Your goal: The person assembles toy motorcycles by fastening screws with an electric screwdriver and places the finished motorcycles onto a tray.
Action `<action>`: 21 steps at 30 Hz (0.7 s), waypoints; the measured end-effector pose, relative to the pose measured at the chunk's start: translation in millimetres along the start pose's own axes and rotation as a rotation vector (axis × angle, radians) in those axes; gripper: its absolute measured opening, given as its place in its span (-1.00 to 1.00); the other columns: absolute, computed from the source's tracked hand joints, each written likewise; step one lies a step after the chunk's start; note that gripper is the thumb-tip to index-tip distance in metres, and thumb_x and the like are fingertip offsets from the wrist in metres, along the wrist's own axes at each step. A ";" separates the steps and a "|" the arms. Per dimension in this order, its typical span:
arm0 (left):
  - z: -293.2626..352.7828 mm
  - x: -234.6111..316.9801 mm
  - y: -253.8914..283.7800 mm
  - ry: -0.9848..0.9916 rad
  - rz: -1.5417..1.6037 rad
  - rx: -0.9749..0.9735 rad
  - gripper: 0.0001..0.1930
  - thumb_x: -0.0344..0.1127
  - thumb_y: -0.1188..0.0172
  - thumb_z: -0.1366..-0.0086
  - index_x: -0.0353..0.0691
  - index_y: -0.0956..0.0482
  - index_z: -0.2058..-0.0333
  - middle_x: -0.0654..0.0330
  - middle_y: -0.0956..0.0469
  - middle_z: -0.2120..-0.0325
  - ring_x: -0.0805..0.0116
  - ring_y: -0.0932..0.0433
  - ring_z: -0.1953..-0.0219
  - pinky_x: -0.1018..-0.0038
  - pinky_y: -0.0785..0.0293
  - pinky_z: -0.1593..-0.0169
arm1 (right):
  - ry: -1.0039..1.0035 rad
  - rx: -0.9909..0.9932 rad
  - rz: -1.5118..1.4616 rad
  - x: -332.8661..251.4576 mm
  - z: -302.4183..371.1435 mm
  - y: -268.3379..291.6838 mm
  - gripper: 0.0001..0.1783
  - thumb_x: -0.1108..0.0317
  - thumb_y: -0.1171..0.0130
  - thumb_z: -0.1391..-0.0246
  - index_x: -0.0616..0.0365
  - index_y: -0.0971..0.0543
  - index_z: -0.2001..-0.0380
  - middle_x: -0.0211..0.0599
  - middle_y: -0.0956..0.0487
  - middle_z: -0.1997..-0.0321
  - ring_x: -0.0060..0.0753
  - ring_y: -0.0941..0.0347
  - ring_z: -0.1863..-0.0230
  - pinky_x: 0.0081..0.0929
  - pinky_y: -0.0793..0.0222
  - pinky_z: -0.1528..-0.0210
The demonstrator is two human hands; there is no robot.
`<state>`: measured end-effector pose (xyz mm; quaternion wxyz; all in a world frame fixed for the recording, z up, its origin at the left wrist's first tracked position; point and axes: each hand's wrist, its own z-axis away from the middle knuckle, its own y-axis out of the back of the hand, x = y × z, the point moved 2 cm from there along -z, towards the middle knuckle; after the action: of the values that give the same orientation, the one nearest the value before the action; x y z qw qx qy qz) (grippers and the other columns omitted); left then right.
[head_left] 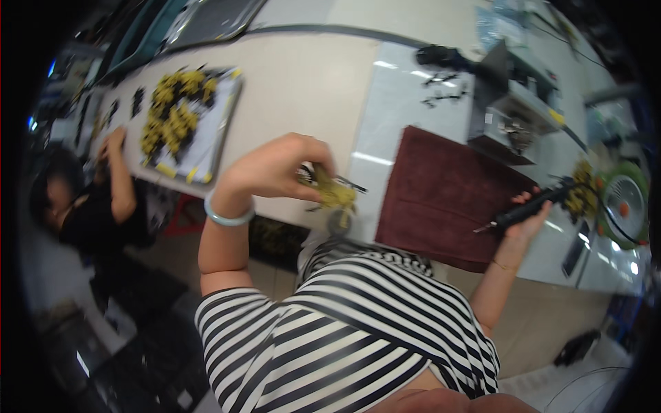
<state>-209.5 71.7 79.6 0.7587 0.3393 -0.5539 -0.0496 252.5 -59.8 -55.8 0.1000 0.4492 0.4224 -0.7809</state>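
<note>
My left hand [279, 165] is raised over the near edge of the table, its fingers closed on a small bunch of yellow parts [335, 195] with thin black pieces. Motion blurs the bunch, so its exact kind is unclear. On the right, my right hand [529, 226] grips a black electric screwdriver [529, 208] from below. Its thin metal bit points left over a dark red cloth [441, 196] spread on the table.
A pale tray [224, 131] of yellow and black parts lies at the left, near a seated co-worker [93, 213]. Behind the cloth stands a grey metal box [492, 131] with small metal bits. A green-rimmed fan [623, 199] and another yellow pile [580, 193] are at far right.
</note>
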 end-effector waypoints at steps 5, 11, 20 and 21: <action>165.4 -25.0 -8.9 0.622 0.046 0.222 -0.56 -0.43 -0.37 0.19 -0.30 -0.52 0.23 0.14 -0.55 0.34 0.31 -0.50 0.24 0.46 -0.39 0.11 | -0.009 -0.022 0.073 -1.0 1.2 -13.7 -0.51 -0.02 0.13 -0.15 0.17 -0.32 0.07 -0.23 -0.35 0.46 -0.38 -0.28 0.43 -0.43 -0.30 0.31; 229.0 -83.0 -0.7 1.103 -0.318 0.808 -0.77 -0.39 -0.21 -0.01 -0.17 -0.59 0.28 0.15 -0.53 0.32 0.23 -0.49 0.24 0.36 -0.38 0.10 | 0.011 0.010 0.104 -2.9 3.5 -5.6 -0.49 -0.01 0.14 -0.17 0.20 -0.30 0.03 -0.26 -0.38 0.43 -0.41 -0.30 0.41 -0.48 -0.29 0.27; 245.9 -181.9 88.5 1.189 -0.920 0.760 -0.48 -0.64 -0.08 0.11 0.11 -0.53 0.17 0.24 -0.35 0.19 0.21 -0.26 0.01 0.26 -0.14 -0.07 | 0.057 0.056 0.075 0.0 11.9 -18.9 -0.50 -0.01 0.17 -0.19 0.19 -0.29 0.03 -0.29 -0.36 0.44 -0.46 -0.28 0.42 -0.50 -0.29 0.28; 239.5 -184.4 92.4 1.168 -0.875 0.744 -0.45 -0.67 -0.06 0.12 0.12 -0.53 0.16 0.21 -0.34 0.20 0.19 -0.26 0.03 0.26 -0.15 -0.06 | 0.046 0.044 0.060 0.1 10.4 -16.3 -0.51 -0.01 0.18 -0.20 0.18 -0.28 0.02 -0.30 -0.36 0.45 -0.47 -0.27 0.43 -0.51 -0.29 0.29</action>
<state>-517.0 115.3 20.9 0.6747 0.7253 0.1331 0.0305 237.3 -57.5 -44.1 0.1038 0.4816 0.3937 -0.7761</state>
